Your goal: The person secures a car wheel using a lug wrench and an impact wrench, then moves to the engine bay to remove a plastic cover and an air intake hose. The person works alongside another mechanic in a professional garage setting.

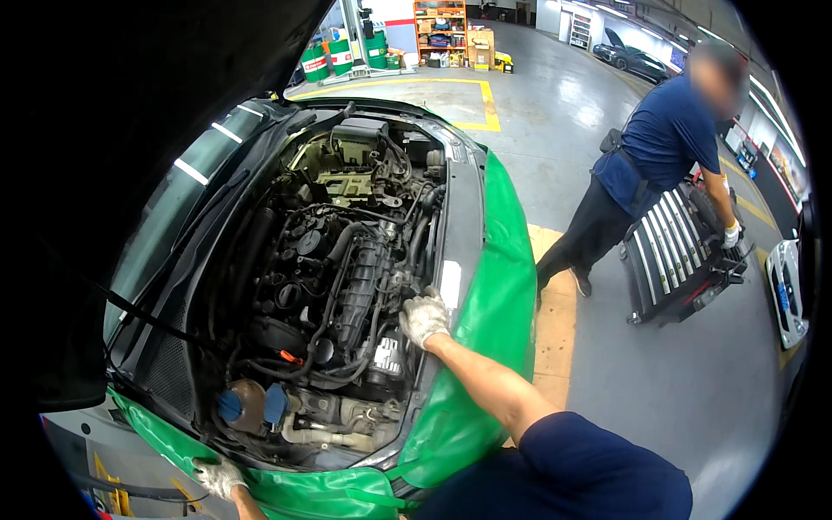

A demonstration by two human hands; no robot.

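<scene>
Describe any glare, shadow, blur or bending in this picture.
Head view: edges bow near the black rim; head view: white reflections streak the windshield, pale glare marks the floor; head view: the raised hood sinks into near-black shadow; head view: the co-worker's head is blurred, the right hand fairly sharp.

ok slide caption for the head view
Gloved right hand at the engine, left hand at the green cover, a co-worker by a wheeled cart
</scene>
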